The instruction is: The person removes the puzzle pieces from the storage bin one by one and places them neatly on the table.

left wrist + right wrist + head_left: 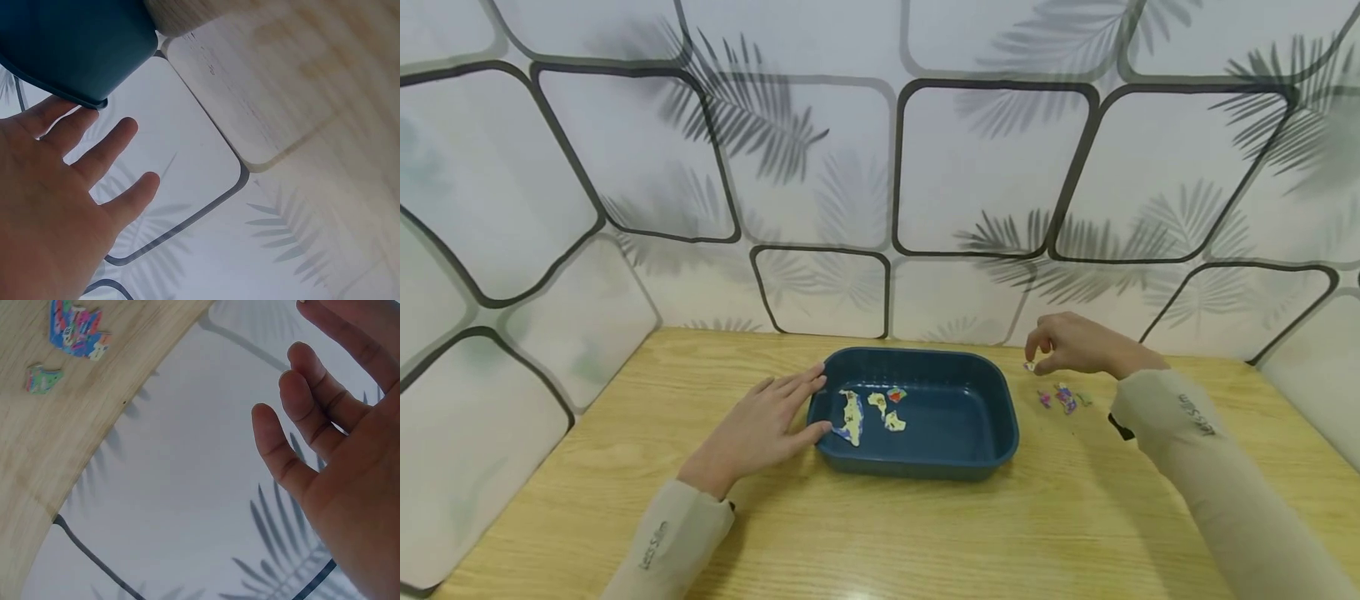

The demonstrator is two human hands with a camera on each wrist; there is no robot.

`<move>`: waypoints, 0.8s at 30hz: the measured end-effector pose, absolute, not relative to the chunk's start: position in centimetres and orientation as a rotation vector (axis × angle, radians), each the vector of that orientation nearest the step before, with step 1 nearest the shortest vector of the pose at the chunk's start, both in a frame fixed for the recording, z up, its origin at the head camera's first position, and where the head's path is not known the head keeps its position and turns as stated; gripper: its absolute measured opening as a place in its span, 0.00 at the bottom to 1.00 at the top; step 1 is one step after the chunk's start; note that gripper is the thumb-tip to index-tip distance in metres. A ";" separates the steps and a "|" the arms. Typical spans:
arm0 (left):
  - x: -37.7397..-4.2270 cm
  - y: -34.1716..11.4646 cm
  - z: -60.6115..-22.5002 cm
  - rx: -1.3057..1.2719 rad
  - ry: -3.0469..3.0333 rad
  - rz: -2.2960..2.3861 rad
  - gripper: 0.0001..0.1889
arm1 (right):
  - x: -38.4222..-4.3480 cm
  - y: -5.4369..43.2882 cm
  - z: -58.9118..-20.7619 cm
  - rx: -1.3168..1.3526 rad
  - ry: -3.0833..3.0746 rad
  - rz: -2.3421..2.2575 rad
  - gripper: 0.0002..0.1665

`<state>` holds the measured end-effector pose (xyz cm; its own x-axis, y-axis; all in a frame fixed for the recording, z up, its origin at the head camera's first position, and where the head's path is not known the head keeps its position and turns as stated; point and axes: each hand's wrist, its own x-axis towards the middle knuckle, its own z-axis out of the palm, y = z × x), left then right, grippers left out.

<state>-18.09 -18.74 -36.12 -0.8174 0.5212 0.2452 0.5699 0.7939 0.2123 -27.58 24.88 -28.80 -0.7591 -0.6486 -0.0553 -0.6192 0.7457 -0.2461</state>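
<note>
A dark blue rectangular tub (917, 468) stands on the table. My left hand (760, 429) rests against its left side in the head view, fingers extended and spread, thumb by the near-left rim. The left wrist view shows fingertips of the left hand (62, 181) touching the rim. Inside the tub lie cream-and-blue puzzle pieces (852, 417) and a red-and-green puzzle piece (897, 395). To the tub's right, my right hand (1075, 346) pinches a small pale puzzle piece (1029, 367) between thumb and finger, close above the table. The right wrist view largely leaves that pinch out.
Right of the tub, a blue-and-purple puzzle piece (1065, 398), a pink one (1044, 400) and a green one (1083, 399) lie on the wooden table (880, 542). A patterned wall covering (820, 287) borders the table at the back and sides.
</note>
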 end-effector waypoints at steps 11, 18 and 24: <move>-18.2 -18.8 -36.1 -0.852 -2.825 -0.459 0.36 | -27.4 27.1 -30.0 -0.982 2.810 -0.315 0.06; -18.3 -18.8 -36.0 -0.842 -2.834 -0.470 0.36 | -27.5 29.2 -30.8 -0.923 2.831 -0.293 0.06; -18.2 -18.8 -36.1 -0.841 -2.845 -0.469 0.36 | -27.3 31.0 -31.3 -0.864 2.841 -0.309 0.06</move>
<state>-18.16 -18.77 -36.09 -0.8344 0.5066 0.2172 0.5495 0.7953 0.2560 -27.29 30.96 -31.34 -0.8215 -0.5634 -0.0880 -0.5313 0.8122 -0.2407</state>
